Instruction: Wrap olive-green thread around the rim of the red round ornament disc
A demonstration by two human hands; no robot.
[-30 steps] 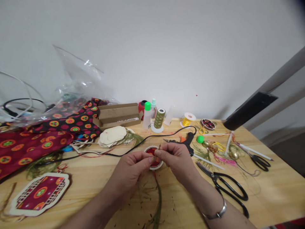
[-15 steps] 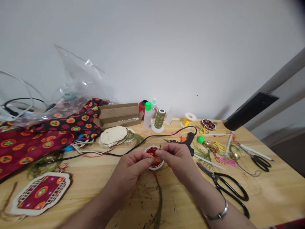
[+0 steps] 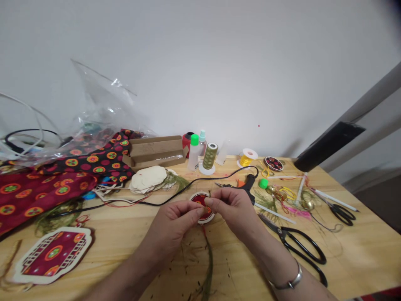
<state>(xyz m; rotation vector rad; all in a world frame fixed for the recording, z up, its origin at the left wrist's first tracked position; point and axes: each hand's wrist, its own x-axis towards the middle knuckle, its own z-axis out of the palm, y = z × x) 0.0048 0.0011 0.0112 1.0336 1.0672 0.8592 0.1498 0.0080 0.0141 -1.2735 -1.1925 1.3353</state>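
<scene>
With my left grip [image 3: 173, 220] and right grip [image 3: 234, 209] pinched narrow on a thin brownish strand [image 3: 209, 193] over the round red disc [image 3: 196, 200] on the desk [image 3: 366, 251], I should use light, even pressure and small finger movements.

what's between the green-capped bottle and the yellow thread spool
In the head view, an olive thread cone and a translucent container are between them.

Head view — forward, down (hands [image 3: 172, 221] near)
</scene>
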